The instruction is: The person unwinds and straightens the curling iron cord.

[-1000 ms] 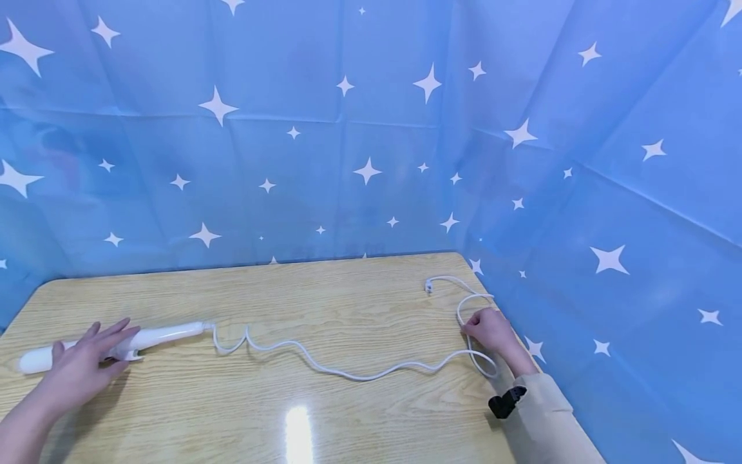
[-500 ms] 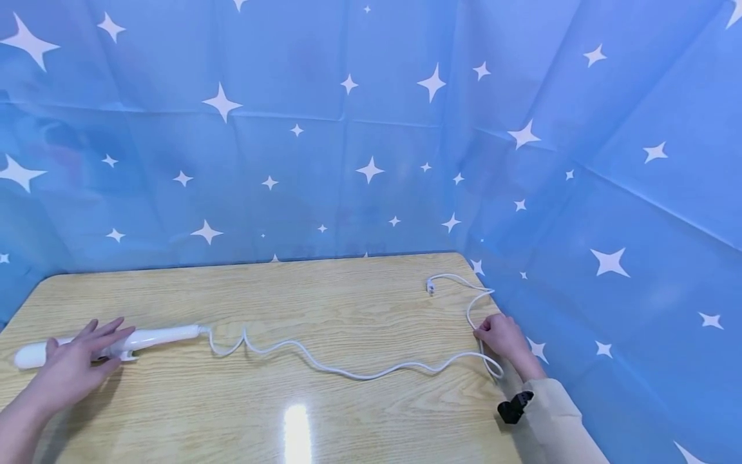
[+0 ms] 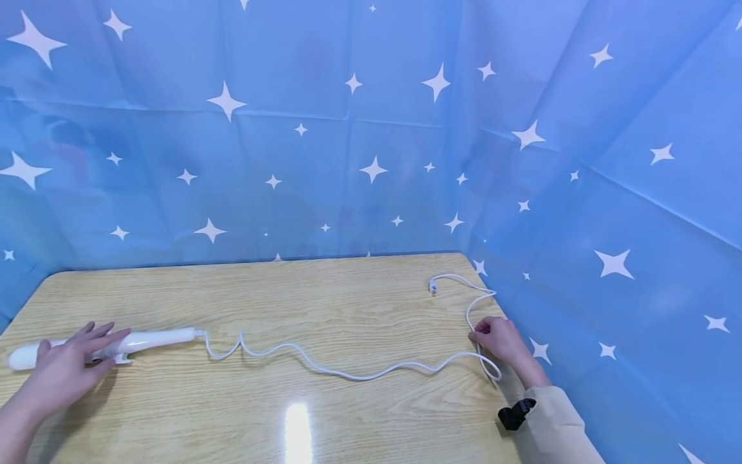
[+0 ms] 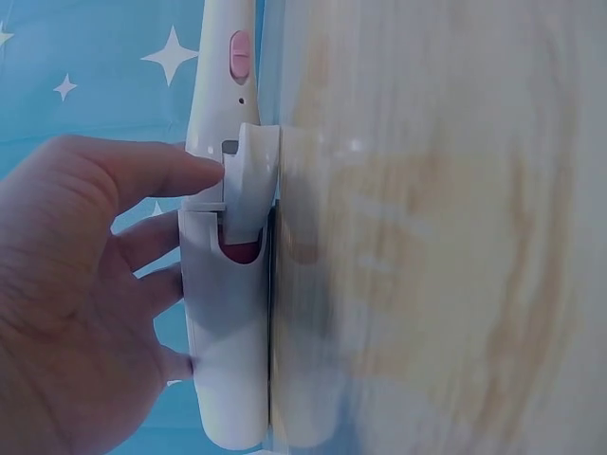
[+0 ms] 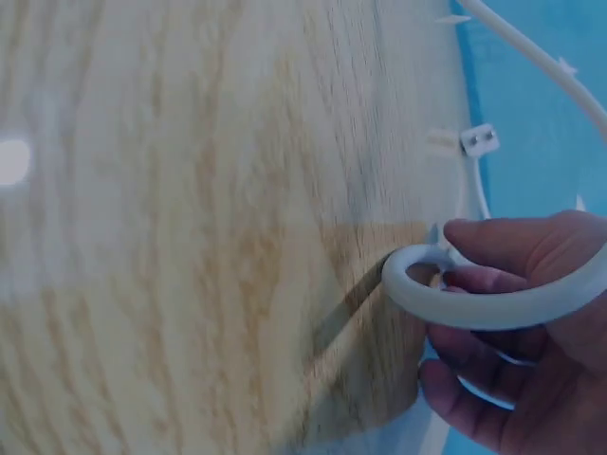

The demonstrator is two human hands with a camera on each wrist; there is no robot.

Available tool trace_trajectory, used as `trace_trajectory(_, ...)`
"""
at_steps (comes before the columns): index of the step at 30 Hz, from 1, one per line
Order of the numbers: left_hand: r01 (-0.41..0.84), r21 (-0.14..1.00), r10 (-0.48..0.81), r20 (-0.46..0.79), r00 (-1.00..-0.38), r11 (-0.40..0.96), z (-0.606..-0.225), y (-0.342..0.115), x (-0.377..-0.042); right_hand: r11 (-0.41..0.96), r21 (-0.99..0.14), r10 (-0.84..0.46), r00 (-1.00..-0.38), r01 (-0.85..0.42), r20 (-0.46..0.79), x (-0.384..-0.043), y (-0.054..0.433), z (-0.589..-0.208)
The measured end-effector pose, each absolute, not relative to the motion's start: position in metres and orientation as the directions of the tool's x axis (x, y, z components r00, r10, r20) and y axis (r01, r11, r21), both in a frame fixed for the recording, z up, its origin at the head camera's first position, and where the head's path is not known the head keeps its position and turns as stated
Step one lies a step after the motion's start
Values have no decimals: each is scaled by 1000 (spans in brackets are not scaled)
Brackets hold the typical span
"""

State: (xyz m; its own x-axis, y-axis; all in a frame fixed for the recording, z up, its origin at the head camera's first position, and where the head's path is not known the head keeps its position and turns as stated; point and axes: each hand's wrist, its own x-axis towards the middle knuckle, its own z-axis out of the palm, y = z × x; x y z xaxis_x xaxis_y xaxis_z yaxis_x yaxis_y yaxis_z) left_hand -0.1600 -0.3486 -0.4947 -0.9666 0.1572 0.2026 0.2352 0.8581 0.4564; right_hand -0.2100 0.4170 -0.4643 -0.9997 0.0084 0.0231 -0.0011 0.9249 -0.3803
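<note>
A white curling iron [image 3: 162,338] lies on the wooden table at the left. My left hand [image 3: 66,370] rests across its middle with fingers spread and fairly straight. In the left wrist view my thumb touches the iron's clamp lever [image 4: 251,180]; a pink switch [image 4: 239,55] sits on the handle, and a white sleeve [image 4: 228,332] covers the other end. The white power cord [image 3: 359,376] runs in waves to the right. There my right hand [image 3: 504,341] pinches the cord between thumb and fingers, beside a small loop.
A two-pin plug [image 3: 433,287] at the cord's end lies near the far right corner of the table [image 3: 261,290]. Blue star-printed curtains [image 3: 324,148] hang along the back and right edges. A black wrist device [image 3: 516,414] sits at my right sleeve.
The curling iron and my left hand have shifted slightly left. My right hand has moved a little to the right with the cord, changing the loop's shape.
</note>
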Motion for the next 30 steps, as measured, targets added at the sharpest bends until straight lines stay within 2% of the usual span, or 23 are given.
trace_trajectory(4, 247, 457, 157, 226, -961, 855, -493, -349, -157, 924, -381, 62, -997, 40, 44, -210, 411, -459)
trace_trajectory(7, 262, 474, 154, 254, -955, 841, -490, -345, -154, 928, -370, 86, -990, 39, 110, -210, 402, -451)
trace_trajectory(11, 288, 488, 157, 292, -943, 824, -480, -339, -155, 933, -357, 39, -980, -34, 196, -214, 380, -436)
trace_trajectory(17, 307, 467, 158, 331, -930, 829, -462, -325, -158, 925, -362, -37, -974, -118, 223, -222, 339, -422)
trace_trajectory(27, 332, 442, 188, 338, -922, 833, -450, -280, -162, 918, -319, -151, -952, -235, 266, -227, 277, -423)
trace_trajectory(30, 350, 399, 213, 347, -913, 848, -447, -267, -164, 914, -293, -194, -936, -281, 295, -223, 256, -426)
